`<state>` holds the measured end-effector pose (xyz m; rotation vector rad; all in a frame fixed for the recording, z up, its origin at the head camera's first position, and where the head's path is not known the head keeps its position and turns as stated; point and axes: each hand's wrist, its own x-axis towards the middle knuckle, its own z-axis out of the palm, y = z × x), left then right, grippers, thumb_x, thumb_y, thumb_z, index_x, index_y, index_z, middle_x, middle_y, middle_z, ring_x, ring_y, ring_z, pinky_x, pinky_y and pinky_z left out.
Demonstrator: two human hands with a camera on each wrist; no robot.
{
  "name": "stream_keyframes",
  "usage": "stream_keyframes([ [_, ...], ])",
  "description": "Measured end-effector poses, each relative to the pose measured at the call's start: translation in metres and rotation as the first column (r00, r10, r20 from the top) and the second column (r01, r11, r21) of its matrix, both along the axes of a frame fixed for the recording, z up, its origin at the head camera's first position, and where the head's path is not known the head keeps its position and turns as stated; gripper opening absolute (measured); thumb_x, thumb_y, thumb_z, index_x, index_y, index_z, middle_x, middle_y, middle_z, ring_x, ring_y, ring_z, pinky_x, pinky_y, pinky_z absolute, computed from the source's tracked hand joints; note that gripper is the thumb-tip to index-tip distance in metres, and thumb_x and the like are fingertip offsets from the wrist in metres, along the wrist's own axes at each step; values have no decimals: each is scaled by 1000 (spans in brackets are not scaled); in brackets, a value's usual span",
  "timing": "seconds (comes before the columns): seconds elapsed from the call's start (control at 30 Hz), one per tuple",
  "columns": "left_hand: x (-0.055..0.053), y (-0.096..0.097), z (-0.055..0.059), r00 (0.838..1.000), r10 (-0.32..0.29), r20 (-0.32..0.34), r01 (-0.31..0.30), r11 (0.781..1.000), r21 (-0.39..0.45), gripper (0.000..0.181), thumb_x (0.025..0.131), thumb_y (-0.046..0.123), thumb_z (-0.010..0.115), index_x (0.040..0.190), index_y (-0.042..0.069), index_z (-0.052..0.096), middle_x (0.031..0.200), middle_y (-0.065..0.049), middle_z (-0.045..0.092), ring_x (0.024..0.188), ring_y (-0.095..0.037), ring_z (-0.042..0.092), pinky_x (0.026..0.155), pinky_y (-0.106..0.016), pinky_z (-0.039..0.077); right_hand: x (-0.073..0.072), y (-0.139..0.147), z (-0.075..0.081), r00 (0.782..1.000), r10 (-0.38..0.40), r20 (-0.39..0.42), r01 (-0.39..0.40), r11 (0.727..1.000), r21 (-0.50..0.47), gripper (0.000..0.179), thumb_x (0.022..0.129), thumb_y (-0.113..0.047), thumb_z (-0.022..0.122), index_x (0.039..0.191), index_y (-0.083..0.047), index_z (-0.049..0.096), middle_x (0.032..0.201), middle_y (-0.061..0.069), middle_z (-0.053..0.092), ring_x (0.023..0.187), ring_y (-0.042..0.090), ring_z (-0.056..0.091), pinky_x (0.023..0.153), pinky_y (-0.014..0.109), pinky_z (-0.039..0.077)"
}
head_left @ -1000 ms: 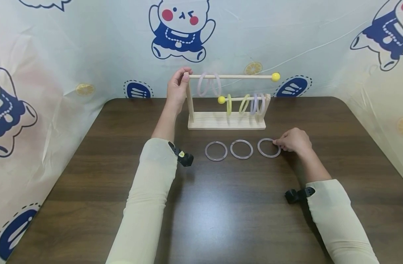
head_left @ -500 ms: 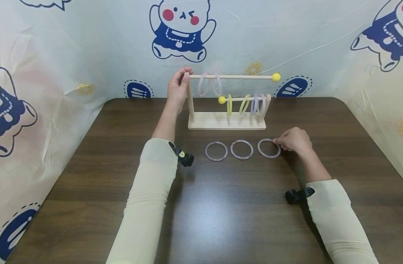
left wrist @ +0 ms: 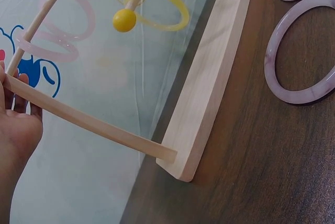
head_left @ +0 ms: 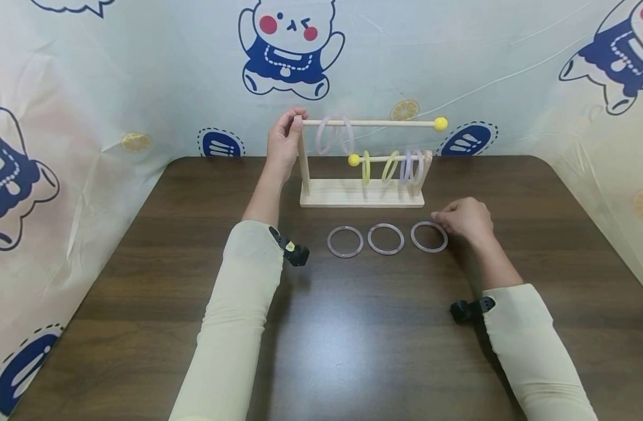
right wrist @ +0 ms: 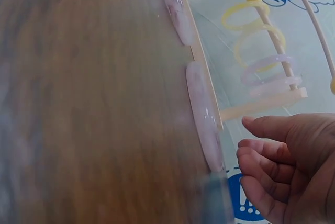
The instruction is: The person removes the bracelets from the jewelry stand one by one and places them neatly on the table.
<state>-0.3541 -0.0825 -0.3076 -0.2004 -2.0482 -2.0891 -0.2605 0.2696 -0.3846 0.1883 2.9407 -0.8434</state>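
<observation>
My left hand [head_left: 282, 143] grips the top of the left post of a wooden bangle stand [head_left: 360, 193]; the left wrist view shows its fingers around that corner. Pale pink bangles [head_left: 319, 138] hang on the upper rod near this hand. On the lower rod hang yellow bangles [head_left: 365, 169] and lilac bangles [head_left: 403, 168]. Three greyish-purple bangles lie flat in a row before the stand: a left one [head_left: 344, 255], a middle one [head_left: 387, 252] and a right one [head_left: 428, 251]. Just beyond the right one hovers my right hand [head_left: 466, 218], fingers loosely bent, with nothing between thumb and fingers in the right wrist view.
The stand is near the back edge of the dark wooden table [head_left: 353, 351]. Yellow balls cap the rod ends, such as the upper ball [head_left: 440, 123]. A printed cloth [head_left: 168, 70] hangs behind and beside the table.
My right hand has come off the right bangle, rising slightly and shifting a little to the left and away. The bangle stays on the table. My left hand and the stand have not moved.
</observation>
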Motion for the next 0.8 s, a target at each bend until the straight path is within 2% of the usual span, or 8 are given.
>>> stream_keyframes([
  [0.13,12,2,8,1000,0,-4,0,1000,-8,28,96,19,47,119,7,56,122,-6,56,114,-12,48,94,-18,35,-1,-7,2,998,-15,-57,15,1000,-14,37,85,-38,64,92,-2,72,71,8,65,74,27,55,59,37,40],
  [0.27,11,2,8,1000,6,-9,-6,1000,-18,28,96,19,46,119,6,56,122,-6,56,113,-12,48,93,-18,35,-2,-15,5,992,-26,-127,24,1000,-16,38,84,-39,65,92,-2,72,88,14,68,84,32,56,65,42,42],
  [0.37,12,2,8,1000,9,1,-9,1000,-24,28,96,20,46,120,7,56,122,-5,56,113,-12,48,94,-19,35,-3,-21,9,985,-35,-169,31,999,-23,37,83,-37,66,91,-2,72,91,16,68,83,32,56,65,42,41],
  [0.6,14,3,10,1000,14,26,-13,999,-40,29,96,22,47,121,9,56,124,-2,56,114,-11,47,97,-23,35,-9,-37,18,962,-36,-271,21,998,-60,30,82,-32,67,85,-3,73,79,11,69,74,27,55,60,36,38],
  [0.7,12,2,9,1000,11,22,-11,999,-38,29,96,22,47,120,9,56,123,-3,56,114,-12,47,96,-23,35,-13,-45,24,950,-40,-311,7,994,-107,28,81,-31,69,83,-4,73,72,9,68,68,25,59,58,34,39],
  [0.8,4,1,4,1000,6,7,-6,1000,-29,30,95,22,47,120,8,56,123,-4,56,114,-12,48,95,-21,35,-16,-55,32,936,-47,-348,-11,987,-163,26,81,-30,69,83,-4,73,67,7,67,60,21,60,54,31,39],
])
